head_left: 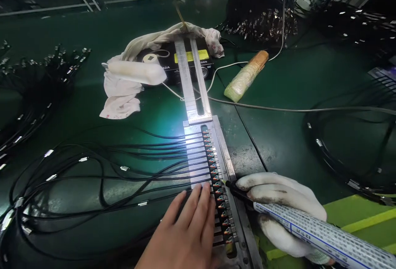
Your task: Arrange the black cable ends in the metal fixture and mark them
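Note:
A metal fixture (198, 166) holds a row of black cables (154, 150), their stripped coloured wire ends lined up along its right side. My left hand (188, 230) lies bare on the lower part of the fixture and its cables, fingers stretched out. In a stained white glove, my right hand (284, 207) grips a white pen-like tube (321, 234) with printed text. The tube's dark tip touches or nearly touches the wire ends just right of my left fingertips. A bright glow lights the fixture's upper left part.
Behind the fixture stand a black device (168, 60), a white cloth (122, 102) and a white handled tool (136, 72). A wrapped bar (246, 77) lies right of them. Cable bundles (262, 9) sit at the back, left and right. A thin grey cord (278, 108) crosses the green table (260, 130).

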### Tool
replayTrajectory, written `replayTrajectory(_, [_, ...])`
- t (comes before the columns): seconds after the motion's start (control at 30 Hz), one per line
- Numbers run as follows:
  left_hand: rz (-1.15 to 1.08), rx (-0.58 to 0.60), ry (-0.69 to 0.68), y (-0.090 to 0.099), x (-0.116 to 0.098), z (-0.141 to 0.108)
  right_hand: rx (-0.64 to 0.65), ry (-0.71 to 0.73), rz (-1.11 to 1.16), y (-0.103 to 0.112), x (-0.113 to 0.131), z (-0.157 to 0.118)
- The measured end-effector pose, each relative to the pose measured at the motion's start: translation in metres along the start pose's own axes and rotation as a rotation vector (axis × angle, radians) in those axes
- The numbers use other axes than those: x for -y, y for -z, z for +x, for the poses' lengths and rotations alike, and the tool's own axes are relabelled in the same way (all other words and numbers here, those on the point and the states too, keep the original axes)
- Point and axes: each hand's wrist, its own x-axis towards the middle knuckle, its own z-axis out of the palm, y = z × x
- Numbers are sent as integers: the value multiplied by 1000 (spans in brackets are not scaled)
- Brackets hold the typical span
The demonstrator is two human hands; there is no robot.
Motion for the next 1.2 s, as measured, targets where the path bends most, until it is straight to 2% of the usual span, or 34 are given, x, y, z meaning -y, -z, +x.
replayTrajectory(0.2, [-15,4,26,-7,-4,6,5,-6,-42,-2,-5,-1])
replayTrajectory(0.57, [-38,-8,38,-7,-5,10,-39,-21,-14,-4,-2,5])
replayTrajectory(0.8, [-41,7,41,-6,-5,8,10,-1,-41,-1,0,6])
replayTrajectory(1.2, [-51,1,51,-5,-5,10,-3,-3,-24,-1,-1,5])
